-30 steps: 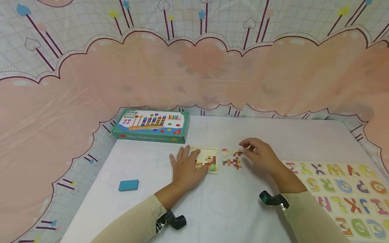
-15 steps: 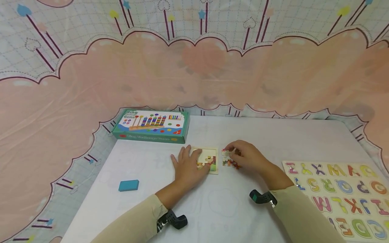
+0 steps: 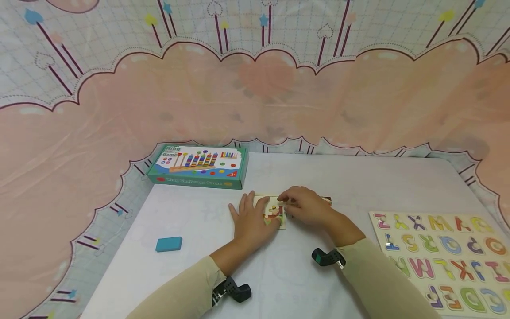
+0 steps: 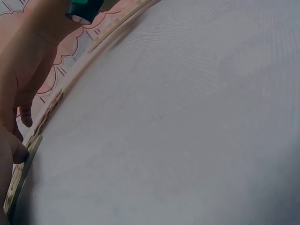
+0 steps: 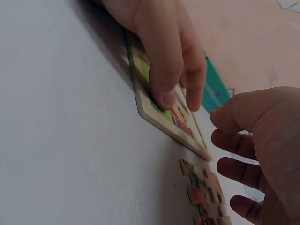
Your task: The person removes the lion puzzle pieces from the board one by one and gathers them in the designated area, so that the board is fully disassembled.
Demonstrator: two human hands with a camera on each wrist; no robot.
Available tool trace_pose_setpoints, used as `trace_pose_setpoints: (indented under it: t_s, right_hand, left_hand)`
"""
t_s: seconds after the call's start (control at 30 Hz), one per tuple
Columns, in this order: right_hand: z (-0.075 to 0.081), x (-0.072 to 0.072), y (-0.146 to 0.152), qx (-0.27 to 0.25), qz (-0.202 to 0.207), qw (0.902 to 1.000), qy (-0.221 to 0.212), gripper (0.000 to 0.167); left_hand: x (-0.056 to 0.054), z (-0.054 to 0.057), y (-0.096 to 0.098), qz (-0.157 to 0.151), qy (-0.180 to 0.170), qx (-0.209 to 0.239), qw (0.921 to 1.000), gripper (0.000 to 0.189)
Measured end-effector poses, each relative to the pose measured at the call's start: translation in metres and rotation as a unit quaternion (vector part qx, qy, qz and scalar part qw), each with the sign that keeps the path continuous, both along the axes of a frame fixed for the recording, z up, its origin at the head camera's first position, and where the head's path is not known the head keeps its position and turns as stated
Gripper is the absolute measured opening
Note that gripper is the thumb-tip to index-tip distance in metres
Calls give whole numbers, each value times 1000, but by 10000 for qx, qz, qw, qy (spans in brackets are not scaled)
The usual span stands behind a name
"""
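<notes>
A small wooden jigsaw puzzle board [image 3: 275,212], partly filled with a colourful picture, lies mid-table. My left hand [image 3: 253,228] rests over its left side, fingers spread and fairly straight, its thumb pressing the picture in the right wrist view. Over the board's right edge, my right hand [image 3: 308,208] has thumb and forefinger brought together, with a pale sliver of a puzzle piece [image 3: 282,203] at the tips. Its other fingers curl loosely. Loose puzzle pieces [image 5: 202,192] lie just right of the board, mostly hidden under this hand in the head view; one dark-red piece [image 3: 327,200] shows beyond it.
A green Ring Challenge Game box [image 3: 199,166] stands at the back left. A blue block [image 3: 168,244] lies left of the left forearm. On the right is a large alphabet board [image 3: 438,259] with coloured letters, partly behind the right sleeve.
My right hand has moved left, from beside the loose pieces, across them, to the puzzle board's right edge. My left hand has shifted slightly right on the board.
</notes>
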State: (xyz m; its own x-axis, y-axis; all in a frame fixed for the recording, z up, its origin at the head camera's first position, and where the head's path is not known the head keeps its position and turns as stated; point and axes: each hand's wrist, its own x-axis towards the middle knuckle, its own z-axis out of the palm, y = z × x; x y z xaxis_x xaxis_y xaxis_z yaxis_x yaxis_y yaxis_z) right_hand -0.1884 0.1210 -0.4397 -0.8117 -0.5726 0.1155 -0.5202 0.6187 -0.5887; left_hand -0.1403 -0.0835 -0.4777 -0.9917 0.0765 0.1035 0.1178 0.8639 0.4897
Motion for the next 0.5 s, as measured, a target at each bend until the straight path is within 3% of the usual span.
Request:
trace_pose_setpoints:
  t_s: [0.2, 0.5]
  right_hand:
    - [1, 0, -9, 290, 175, 9991, 267, 26]
    - [1, -4, -17, 961, 248, 9946, 289, 26]
  left_hand:
    - [2, 0, 2, -3, -21, -82, 10000, 63]
    - [3, -4, 1, 61, 119, -91, 9999, 63]
